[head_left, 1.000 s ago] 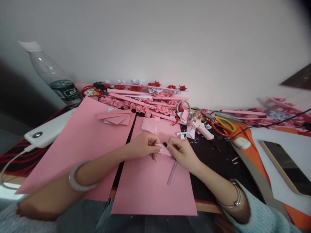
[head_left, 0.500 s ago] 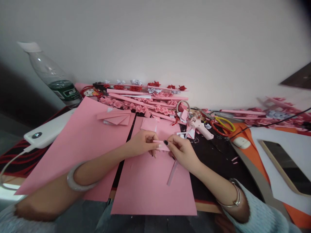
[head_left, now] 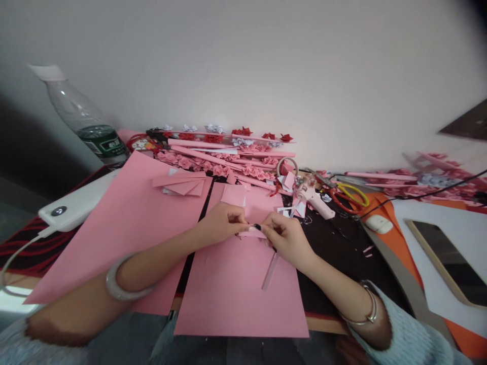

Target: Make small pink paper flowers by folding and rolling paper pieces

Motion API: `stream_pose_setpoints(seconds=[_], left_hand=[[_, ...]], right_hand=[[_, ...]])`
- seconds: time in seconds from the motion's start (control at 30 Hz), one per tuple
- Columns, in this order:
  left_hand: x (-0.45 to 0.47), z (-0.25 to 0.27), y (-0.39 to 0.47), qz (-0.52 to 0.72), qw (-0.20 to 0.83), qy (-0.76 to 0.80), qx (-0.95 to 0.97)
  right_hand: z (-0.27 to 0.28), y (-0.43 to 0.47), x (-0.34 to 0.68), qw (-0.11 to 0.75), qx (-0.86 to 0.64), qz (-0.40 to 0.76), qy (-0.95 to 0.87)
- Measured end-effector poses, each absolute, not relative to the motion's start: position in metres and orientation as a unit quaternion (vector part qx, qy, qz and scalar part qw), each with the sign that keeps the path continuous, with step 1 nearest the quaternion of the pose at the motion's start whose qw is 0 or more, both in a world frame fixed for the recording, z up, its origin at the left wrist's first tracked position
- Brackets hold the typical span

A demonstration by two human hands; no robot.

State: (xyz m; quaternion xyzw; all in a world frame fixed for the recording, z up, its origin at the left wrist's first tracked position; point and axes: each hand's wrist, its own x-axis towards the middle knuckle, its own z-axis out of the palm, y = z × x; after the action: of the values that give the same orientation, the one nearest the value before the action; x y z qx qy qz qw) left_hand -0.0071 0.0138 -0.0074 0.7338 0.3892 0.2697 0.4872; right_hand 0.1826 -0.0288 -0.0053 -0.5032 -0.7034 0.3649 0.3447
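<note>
The left hand (head_left: 224, 221) and the right hand (head_left: 288, 234) each pinch, with thumb and fingers, the same small pink paper (head_left: 251, 234), which is above the large sheet (head_left: 243, 299). I judge this paper very light, thin and easily creased or torn, so it is better held softly at its two ends.

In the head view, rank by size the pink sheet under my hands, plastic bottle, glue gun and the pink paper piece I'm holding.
1. Pink sheet
2. Plastic bottle
3. Glue gun
4. Pink paper piece, only partly visible
</note>
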Motion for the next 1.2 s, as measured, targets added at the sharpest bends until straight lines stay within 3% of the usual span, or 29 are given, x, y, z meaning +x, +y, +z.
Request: stream_pose_setpoints(seconds=[0.2, 0.47, 0.9, 1.2], left_hand=[[-0.008, -0.006, 0.014, 0.289, 0.457, 0.367, 0.757], [-0.009, -0.013, 0.016, 0.266, 0.298, 0.315, 0.861], [-0.007, -0.008, 0.016, 0.259, 0.350, 0.370, 0.821], [-0.008, -0.003, 0.017, 0.246, 0.419, 0.326, 0.811]], right_hand=[[-0.005, -0.025, 0.182, 0.383, -0.525, 0.428, -0.628], [-0.002, -0.023, 0.181, 0.394, -0.507, 0.492, -0.588], [-0.005, -0.021, 0.182, 0.416, -0.410, 0.557, -0.591], [-0.006, -0.021, 0.182, 0.407, -0.470, 0.496, -0.606]])
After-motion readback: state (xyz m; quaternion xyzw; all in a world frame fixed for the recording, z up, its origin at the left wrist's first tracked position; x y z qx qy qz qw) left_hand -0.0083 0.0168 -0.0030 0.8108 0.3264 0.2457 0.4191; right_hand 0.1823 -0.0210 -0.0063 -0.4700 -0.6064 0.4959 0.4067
